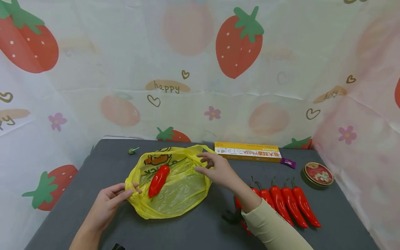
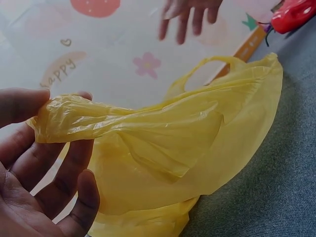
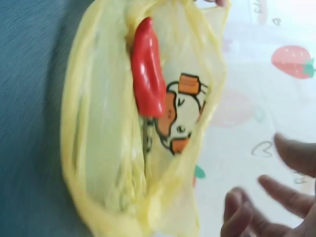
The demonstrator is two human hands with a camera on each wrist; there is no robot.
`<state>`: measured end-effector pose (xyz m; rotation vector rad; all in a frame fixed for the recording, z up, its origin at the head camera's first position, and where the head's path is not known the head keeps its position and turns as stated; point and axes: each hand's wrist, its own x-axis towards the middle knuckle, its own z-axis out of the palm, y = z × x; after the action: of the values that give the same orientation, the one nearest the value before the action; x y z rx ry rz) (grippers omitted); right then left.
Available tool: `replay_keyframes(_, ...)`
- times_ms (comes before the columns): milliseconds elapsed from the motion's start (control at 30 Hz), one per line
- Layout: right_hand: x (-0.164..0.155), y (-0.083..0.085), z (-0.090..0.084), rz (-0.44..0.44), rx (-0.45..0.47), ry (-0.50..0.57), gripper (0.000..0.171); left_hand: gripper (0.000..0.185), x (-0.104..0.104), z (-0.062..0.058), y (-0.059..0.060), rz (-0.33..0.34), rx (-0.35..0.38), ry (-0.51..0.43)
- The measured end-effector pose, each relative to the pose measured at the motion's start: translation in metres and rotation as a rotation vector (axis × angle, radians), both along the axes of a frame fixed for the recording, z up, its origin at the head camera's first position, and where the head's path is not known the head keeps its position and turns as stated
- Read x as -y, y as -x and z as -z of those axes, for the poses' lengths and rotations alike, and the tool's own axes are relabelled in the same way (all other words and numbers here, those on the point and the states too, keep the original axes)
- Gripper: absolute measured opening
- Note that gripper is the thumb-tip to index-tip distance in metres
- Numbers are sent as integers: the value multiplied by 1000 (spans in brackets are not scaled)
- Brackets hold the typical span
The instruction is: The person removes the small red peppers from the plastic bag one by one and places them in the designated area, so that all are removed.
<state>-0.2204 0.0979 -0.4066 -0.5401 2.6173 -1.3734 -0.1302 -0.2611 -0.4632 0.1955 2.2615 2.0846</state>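
My left hand (image 1: pixel 106 205) pinches the left rim of a yellow plastic bag (image 1: pixel 187 194) between thumb and fingers. The bag's mouth is spread wide, and a red chili pepper (image 1: pixel 159 181) lies inside on its left part. In the left wrist view the gathered plastic (image 2: pixel 74 116) shows between my thumb and fingers. Over the bag's right rim hovers my right hand (image 1: pixel 218 170), its fingers apart and holding nothing. The right wrist view shows these spread fingers (image 3: pixel 286 197) away from the pepper. Several red chili peppers (image 1: pixel 281 205) lie in a row at the right, partly hidden by my right forearm.
A yellow pasta box (image 1: pixel 248 152) lies at the table's back edge, with a small purple packet (image 1: pixel 288 163) at its right end. A round tin (image 1: pixel 318 175) stands at the far right. A small green stem piece (image 1: pixel 132 151) sits behind the bag. A black object (image 1: pixel 232 217) is near my right forearm.
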Motion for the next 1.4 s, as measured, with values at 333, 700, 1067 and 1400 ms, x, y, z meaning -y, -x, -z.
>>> replay_keyframes(333, 65, 27, 22, -123, 161, 136, 46, 42, 0, 1, 0, 1, 1, 17)
replay_keyframes(700, 126, 46, 60, 4, 251, 6, 60, 42, -2, 1, 2, 10, 6, 16)
replay_keyframes(1067, 142, 37, 75, 98, 286, 45, 56, 42, -3, 2, -1, 2, 8, 34)
replay_keyframes(1400, 133, 23, 52, 57, 251, 133, 53, 41, -1, 1, -1, -4, 4, 4)
